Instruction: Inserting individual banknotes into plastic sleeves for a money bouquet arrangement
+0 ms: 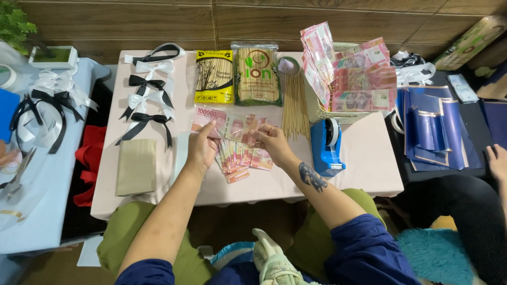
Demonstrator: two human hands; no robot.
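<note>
Banknote sleeve: Although it lies flat on the pale table [364, 169], the clear plastic sleeve of pink banknotes [227, 126] at the centre of the frame looks light, limp and slick, so it would likely sag if lifted by one end; taking it by both short ends, or sliding it, seems the safer hold.
Left hand: the left hand [202, 149] rests on the sleeve's left end, thumb and forefinger pinching the edge of the note there.
Right hand: the right hand [270, 141] pinches the sleeve's right end between curled fingers; the tattooed forearm runs toward the lower right of the frame.
Fanned notes: a fan of pink banknotes [240, 158] lies just below the sleeve, between the two hands; thin paper, easily creased or scattered, best lifted by a free corner.
Skewers: loose bamboo skewers [296, 108] lie right of the sleeve, with two packets of skewers [257, 76] above it.
Tape dispenser: a blue tape dispenser [326, 148] stands near the right hand, not touching it.
Basket: a pale basket [317, 105] at the upper right holds upright folded banknotes [359, 74].
Bows: black and white ribbon bows [148, 100] run down the upper left of the table, above a tan flat packet [135, 166].
Wrapping sheets: blue sheets [433, 129] lie at the right, beside another person's hand [497, 161].
</note>
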